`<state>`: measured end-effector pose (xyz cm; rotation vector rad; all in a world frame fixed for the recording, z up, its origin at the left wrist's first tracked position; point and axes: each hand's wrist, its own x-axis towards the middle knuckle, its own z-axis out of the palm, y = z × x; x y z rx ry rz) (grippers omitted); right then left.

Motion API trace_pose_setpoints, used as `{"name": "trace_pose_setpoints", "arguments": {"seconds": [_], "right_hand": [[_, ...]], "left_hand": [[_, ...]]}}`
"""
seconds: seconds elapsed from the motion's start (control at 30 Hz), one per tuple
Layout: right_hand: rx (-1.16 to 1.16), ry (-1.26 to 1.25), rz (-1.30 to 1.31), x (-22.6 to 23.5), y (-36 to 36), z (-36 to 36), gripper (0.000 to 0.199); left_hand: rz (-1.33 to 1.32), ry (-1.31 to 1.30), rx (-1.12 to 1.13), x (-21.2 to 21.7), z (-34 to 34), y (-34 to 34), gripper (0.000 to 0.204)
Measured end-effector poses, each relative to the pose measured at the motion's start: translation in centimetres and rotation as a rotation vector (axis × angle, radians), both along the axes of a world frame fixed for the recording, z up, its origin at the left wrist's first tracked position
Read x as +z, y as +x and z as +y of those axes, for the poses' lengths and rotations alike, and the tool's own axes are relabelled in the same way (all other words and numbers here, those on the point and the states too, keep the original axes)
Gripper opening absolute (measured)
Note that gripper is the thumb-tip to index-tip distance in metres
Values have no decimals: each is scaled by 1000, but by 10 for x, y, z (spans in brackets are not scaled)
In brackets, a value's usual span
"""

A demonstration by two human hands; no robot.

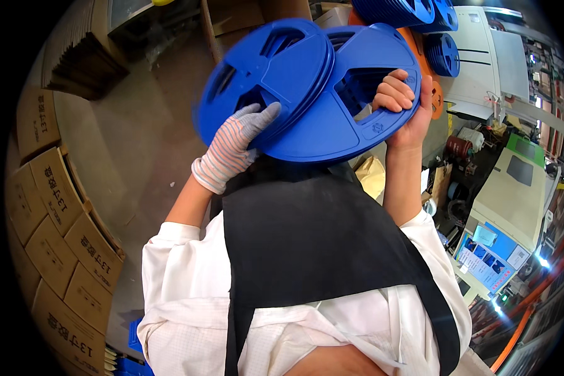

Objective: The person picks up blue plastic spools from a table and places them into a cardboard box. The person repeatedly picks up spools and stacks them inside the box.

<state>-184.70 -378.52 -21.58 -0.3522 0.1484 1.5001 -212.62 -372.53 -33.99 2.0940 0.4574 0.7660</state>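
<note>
In front of my chest I hold two overlapping stacks of blue plastic reel discs with wide cut-out windows. My left hand (pixel 235 141), in a striped glove with grey fingertips, is closed on the lower edge of the left stack (pixel 232 70), its fingers at a window. That stack tilts and overlaps the other; its outer edge is slightly blurred. My bare right hand (pixel 404 103) grips the right stack (pixel 313 136), fingers hooked through a window and thumb raised outside the rim. How many discs each stack has is hidden.
An open cardboard box (pixel 238 15) stands just beyond the discs. More blue discs (pixel 442 53) and an orange disc (pixel 437 100) are at the far right. Cartons (pixel 59 250) are piled along the left, with flattened cardboard (pixel 84 62) behind. A beige machine (pixel 507 188) is at right.
</note>
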Motion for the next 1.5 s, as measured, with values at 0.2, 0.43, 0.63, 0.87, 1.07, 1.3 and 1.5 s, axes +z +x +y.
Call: {"name": "trace_pose_setpoints", "arguments": {"seconds": [0.2, 0.43, 0.63, 0.87, 1.07, 1.3, 1.5], "right_hand": [[-5, -144, -329, -2, 9, 25, 58], [-14, -507, -572, -40, 13, -13, 44], [-49, -700, -633, -69, 28, -55, 42], [151, -756, -621, -108, 53, -63, 39], [356, -772, -711, -154, 82, -63, 38], [358, -820, -887, -196, 97, -77, 28], [340, -922, -914, -202, 118, -79, 34]], "left_hand": [[-355, -1019, -79, -4, 6, -4, 75], [-522, -1461, 252, -12, 51, -26, 66], [-516, -1414, 422, -28, 73, -57, 65], [-681, -1410, 486, -43, 65, -52, 51], [-643, -1340, 545, -36, 57, -10, 47], [-616, -1315, 683, -24, 54, 39, 50], [-608, -1367, 677, -33, 88, 79, 55]]}}
